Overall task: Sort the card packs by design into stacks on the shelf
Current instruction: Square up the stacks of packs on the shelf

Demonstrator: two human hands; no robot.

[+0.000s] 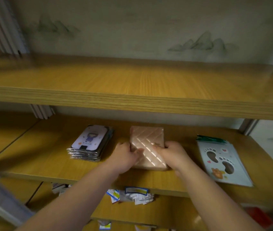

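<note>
Hands meet at the middle shelf (32, 157): our left hand (124, 157) and right hand (174, 155) clasp the near end of the pink quilted stack (147, 144) from either side, fingers curled against its edges and thumbs on top. We judge the step is squaring this pile, so the press should be even from both sides, easing the packs flush without tipping the top one off. To the left, well apart, sits the cartoon-figure stack (89, 144); to the right lie the footprint-design packs (222, 162), flat and slightly askew. The boards are yellow wood grain; an upper shelf (132, 90) shows nothing on it, loose unsorted packs (132, 195) litter the shelf below, and mountain-print wallpaper (202, 42) backs the unit.
</note>
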